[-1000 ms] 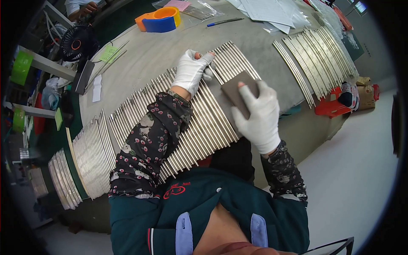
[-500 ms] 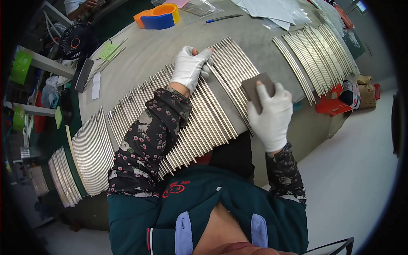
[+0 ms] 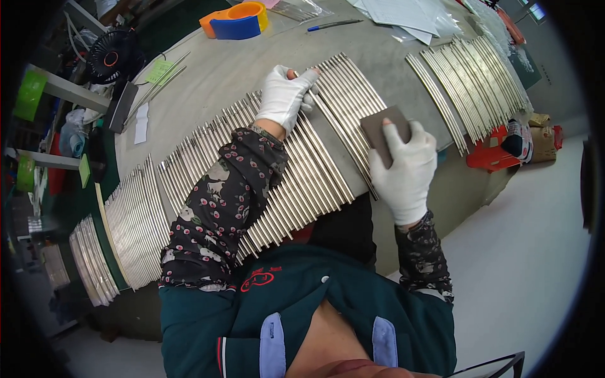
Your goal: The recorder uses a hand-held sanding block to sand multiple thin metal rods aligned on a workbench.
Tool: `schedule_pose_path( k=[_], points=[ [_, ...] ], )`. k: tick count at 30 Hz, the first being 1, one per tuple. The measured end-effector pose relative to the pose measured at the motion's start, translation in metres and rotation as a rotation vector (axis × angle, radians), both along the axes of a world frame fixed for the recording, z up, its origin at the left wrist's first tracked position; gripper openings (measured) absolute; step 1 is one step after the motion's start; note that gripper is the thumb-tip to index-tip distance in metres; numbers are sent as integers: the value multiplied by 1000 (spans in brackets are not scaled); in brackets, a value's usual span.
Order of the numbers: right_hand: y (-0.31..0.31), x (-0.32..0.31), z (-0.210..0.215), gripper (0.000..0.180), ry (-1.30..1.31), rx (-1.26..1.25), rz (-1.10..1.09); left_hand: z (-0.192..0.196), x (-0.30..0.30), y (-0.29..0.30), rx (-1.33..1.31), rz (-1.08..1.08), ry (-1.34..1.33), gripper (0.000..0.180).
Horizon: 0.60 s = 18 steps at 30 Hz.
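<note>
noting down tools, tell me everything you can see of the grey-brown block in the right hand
The grey-brown block is a roughly rectangular, matt slab, perhaps an abrasive sponge. The gloved right hand holds it at a slant, a bare fingertip on its upper face, beside silvery rods; whether it touches them is unclear.

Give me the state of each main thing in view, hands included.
Left hand: gloved, fingers shut on the end of one of the metal rods
Right hand: gloved, gripping the brown block
Brown block: held, partly covered by that hand
Metal rods: lying side by side, in groups
Pen: lying flat
Papers: loosely piled
Fan: spinning or still, cannot tell
</note>
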State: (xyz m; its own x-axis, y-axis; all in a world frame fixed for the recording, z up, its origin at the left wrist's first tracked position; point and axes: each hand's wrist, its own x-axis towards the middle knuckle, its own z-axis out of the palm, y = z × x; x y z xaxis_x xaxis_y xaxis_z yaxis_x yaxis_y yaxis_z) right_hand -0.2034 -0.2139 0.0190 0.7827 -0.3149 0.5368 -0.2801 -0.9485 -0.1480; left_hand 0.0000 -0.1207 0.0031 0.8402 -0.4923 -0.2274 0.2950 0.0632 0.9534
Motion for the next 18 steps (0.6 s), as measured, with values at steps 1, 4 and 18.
schedule_pose_path(
  k=[1, 4, 18],
  points=[
    [-8, 2, 2, 53, 26, -7, -118, 1, -2, 0, 1, 0, 5, 34],
    [28, -5, 2, 53, 17, 82, 203, 0, -1, 0, -10, -3, 16, 34],
    [24, -16, 0, 51, 7, 79, 177, 3, -3, 2, 4, -2, -7, 35]
  ],
)
